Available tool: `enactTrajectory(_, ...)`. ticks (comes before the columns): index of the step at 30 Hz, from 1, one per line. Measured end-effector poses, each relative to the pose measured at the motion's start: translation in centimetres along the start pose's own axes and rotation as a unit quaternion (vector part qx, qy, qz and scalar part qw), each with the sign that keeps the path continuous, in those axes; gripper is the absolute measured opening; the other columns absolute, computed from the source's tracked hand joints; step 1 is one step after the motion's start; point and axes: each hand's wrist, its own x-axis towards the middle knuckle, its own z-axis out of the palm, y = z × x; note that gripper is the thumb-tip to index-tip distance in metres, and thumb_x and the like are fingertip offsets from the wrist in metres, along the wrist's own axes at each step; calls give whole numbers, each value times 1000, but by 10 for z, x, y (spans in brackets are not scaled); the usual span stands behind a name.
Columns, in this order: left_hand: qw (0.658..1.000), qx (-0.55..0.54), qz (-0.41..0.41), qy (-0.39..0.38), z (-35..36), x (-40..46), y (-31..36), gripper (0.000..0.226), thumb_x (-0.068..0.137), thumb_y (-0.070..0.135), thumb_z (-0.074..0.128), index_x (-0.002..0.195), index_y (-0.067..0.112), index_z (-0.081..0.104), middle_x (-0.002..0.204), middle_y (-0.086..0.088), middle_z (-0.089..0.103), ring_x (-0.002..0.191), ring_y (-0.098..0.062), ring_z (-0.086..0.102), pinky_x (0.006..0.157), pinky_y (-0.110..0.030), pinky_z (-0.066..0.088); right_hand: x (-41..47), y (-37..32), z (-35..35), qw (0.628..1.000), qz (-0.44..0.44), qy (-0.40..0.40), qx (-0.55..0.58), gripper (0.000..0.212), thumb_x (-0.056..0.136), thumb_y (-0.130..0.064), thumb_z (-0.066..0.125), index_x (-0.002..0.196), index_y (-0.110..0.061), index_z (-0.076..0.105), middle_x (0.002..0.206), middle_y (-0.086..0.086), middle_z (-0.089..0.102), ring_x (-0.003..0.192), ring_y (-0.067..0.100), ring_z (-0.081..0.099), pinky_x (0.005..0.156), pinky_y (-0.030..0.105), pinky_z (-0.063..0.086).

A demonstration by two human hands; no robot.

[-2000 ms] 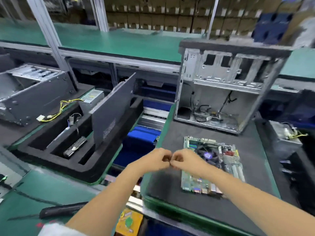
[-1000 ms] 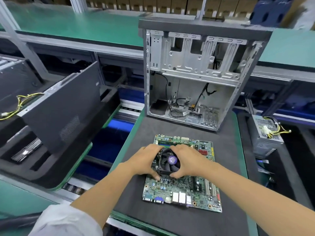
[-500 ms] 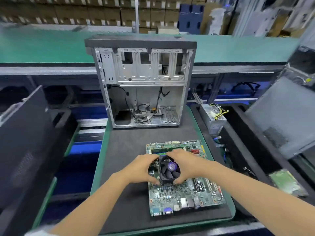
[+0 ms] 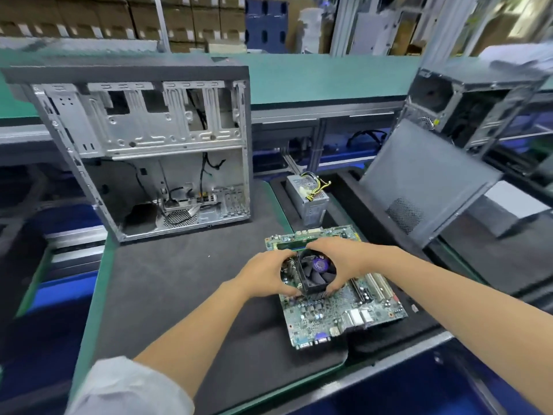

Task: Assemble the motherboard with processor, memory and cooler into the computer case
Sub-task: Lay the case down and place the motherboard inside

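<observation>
Both hands, left hand (image 4: 266, 275) and right hand (image 4: 344, 259), wrapped round the cooler (image 4: 315, 272) on the motherboard (image 4: 332, 313), open case (image 4: 143, 151) standing behind.

Bright, even light falls from overhead onto my dark foam-covered tabletop (image 4: 179, 283), leaving only soft, faint shadows under my forearms. The bare silver metal of the open grey computer case (image 4: 143, 151) catches a mild sheen. The wide lens bends straight lines near the edges. The stacked brown cardboard boxes (image 4: 89, 16) at the back and the right-hand corner are smeared and out of focus.
</observation>
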Motion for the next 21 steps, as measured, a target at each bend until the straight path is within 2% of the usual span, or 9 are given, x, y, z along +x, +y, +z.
enactTrajectory(6, 1000, -2, -11, 5, 37, 42, 26, 89, 68, 53, 75, 143, 21, 39, 140, 3, 52, 124, -18, 51, 97, -32, 43, -9, 58, 12, 1000, -6, -10, 18, 86, 59, -47, 84, 129, -23, 41, 122, -5, 49, 110, 14, 48, 96, 30, 44)
enactTrajectory(12, 1000, -1, -23, -3, 58, 40, 22, 84, 68, 53, 76, 139, 19, 44, 136, 1, 54, 122, -19, 50, 96, -33, 42, -2, 63, 32, 999, -25, -30, 6, 82, 63, -42, 82, 129, -21, 38, 122, -3, 47, 112, 15, 46, 97, 32, 42)
enactTrajectory(15, 999, -35, -21, -12, 56, 36, 21, 87, 73, 48, 76, 144, 20, 37, 144, 2, 46, 129, -16, 42, 104, -31, 37, -1, 58, 26, 999, -19, -51, 1, 81, 63, -45, 82, 126, -19, 39, 119, -3, 46, 110, 16, 46, 95, 31, 42)
enactTrajectory(17, 997, -77, -22, -5, 46, 32, 22, 81, 75, 44, 76, 143, 21, 39, 142, 3, 47, 128, -13, 42, 106, -32, 37, 2, 47, 17, 998, -27, -49, 4, 78, 65, -54, 78, 124, -18, 42, 116, -3, 47, 108, 15, 46, 93, 31, 42)
enactTrajectory(19, 992, -126, -20, 13, 29, 25, 22, 64, 76, 39, 77, 132, 18, 53, 130, 3, 56, 119, -11, 50, 100, -33, 42, 10, 24, 4, 998, -55, -8, 3, 61, 74, -52, 71, 118, -16, 50, 112, 0, 51, 102, 16, 49, 89, 31, 42)
enactTrajectory(21, 986, -165, -17, 35, 6, 11, 19, 38, 80, 33, 75, 111, 13, 65, 110, 1, 67, 100, -11, 60, 89, -33, 48, 24, -8, -11, 997, -68, 28, 1, 33, 84, -38, 64, 103, -11, 60, 101, 5, 56, 94, 21, 53, 82, 35, 44)
